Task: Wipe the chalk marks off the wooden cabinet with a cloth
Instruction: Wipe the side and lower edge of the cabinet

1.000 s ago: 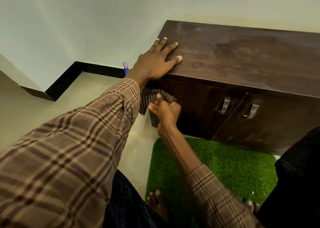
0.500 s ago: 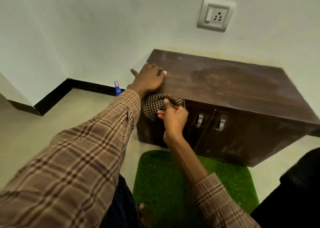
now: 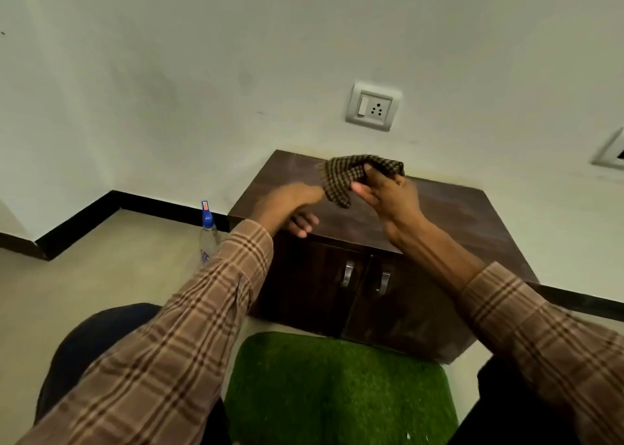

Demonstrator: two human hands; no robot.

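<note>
A low dark wooden cabinet (image 3: 456, 221) with two doors and metal handles stands against the wall. My right hand (image 3: 388, 194) holds a brown checked cloth (image 3: 351, 176) lifted in the air over the cabinet's top. My left hand (image 3: 290, 208) hovers blurred above the top's left front part, just left of the cloth, fingers loosely bent and holding nothing. Faint pale smears show near the back left of the top (image 3: 297, 166).
A green grass-like mat (image 3: 337, 387) lies on the floor before the cabinet. A clear bottle with a blue cap (image 3: 207, 233) stands left of the cabinet by the black skirting. A wall socket (image 3: 373, 106) sits above the cabinet.
My right hand has brought the cloth up from the cabinet's left front corner to above the top. My left hand has lifted off the top. The view has pulled back and up.
</note>
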